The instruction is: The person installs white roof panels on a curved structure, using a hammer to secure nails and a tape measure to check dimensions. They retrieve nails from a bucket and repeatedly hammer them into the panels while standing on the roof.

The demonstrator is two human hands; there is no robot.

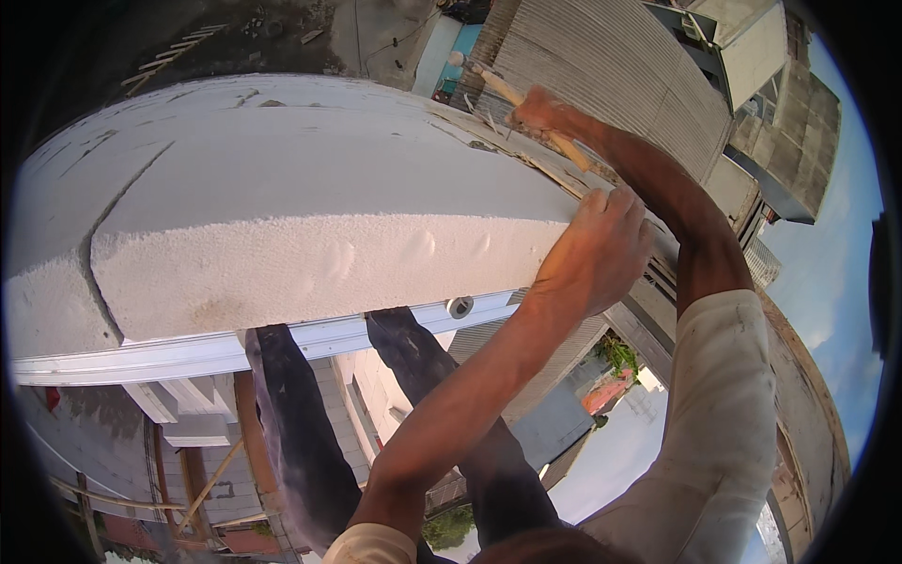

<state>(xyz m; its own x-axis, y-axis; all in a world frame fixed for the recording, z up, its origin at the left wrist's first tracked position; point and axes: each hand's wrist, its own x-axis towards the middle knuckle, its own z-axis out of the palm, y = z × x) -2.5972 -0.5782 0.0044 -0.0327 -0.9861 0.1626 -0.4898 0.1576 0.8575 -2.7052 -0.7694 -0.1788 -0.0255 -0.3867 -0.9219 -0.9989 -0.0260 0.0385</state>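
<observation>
A thick white foam block (310,216) lies on a white ledge in front of me, high above the ground. My left hand (597,249) grips the block's right end, fingers curled over its top edge. My right hand (545,113) is closed around the wooden handle of a hammer (498,86), whose metal head points up and left beyond the block's far right corner. Splintered wood strips lie under the hammer along the block's far edge.
A white metal rail (282,343) with a round hole runs under the block. My dark trouser legs (301,442) hang below it. Corrugated metal roofs (601,66), buildings and sky lie right; a concrete slab with scrap wood (178,52) lies beyond.
</observation>
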